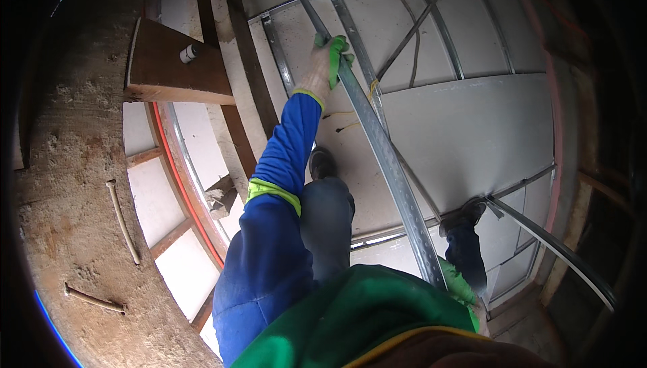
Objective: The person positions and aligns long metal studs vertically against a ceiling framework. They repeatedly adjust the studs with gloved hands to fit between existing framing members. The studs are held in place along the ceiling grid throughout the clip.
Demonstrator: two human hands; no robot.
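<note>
- Broadly, pale ceiling panels (465, 132) fill the middle and right, crossed by thin metal framing; the dark fisheye rim hides their outer edges.
- A rough timber beam (67, 166) stands along the left, its outer side lost in shadow.
- The long perforated metal channel (387, 159) lies between the two hands, over the panels. Its long axis slants from far left to near right; the far tip is hard to make out, and the near end meets the green garment (350, 307) and right glove.
- A second metal channel (559, 247) angles off on the near right, its outer end fading into darkness.
- The green-gloved left hand (330, 61) has its fingers wrapped closely round the long channel, toward its far part.
- The right hand (464, 287), also green-gloved, sits beside the channel's near end, partly covered; I cannot tell its grip.
- Two bent nails (122, 220) jut from the beam.
</note>
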